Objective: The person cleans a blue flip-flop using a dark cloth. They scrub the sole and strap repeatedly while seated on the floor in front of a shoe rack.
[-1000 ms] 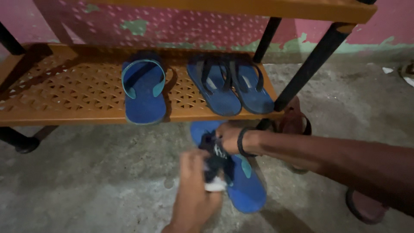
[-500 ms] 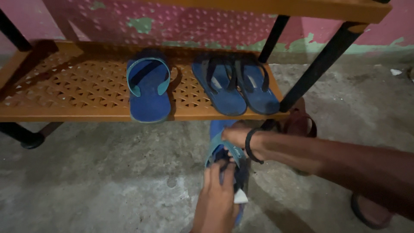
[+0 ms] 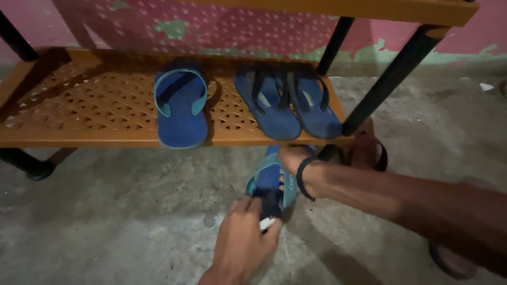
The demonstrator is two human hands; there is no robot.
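Observation:
My right hand point(image 3: 292, 160), with a black band on the wrist, grips a blue slipper with a teal strap point(image 3: 268, 182) and holds it tilted above the concrete floor, just in front of the rack. My left hand point(image 3: 240, 241) sits below it, closed on a dark cloth with a white corner point(image 3: 268, 218) that presses against the slipper's lower end. A matching blue slipper point(image 3: 181, 110) lies on the orange perforated shelf point(image 3: 79, 108).
A pair of dark blue flip-flops point(image 3: 289, 105) sits on the shelf's right side. Black rack legs point(image 3: 388, 79) slant down to the floor. A brown sandal point(image 3: 369, 150) lies behind my right forearm, another point(image 3: 449, 262) at lower right. A pink, peeling wall stands behind.
The slipper has gone from lying flat on the floor to being tilted up in my right hand. My left hand with the cloth has slid down to its lower end.

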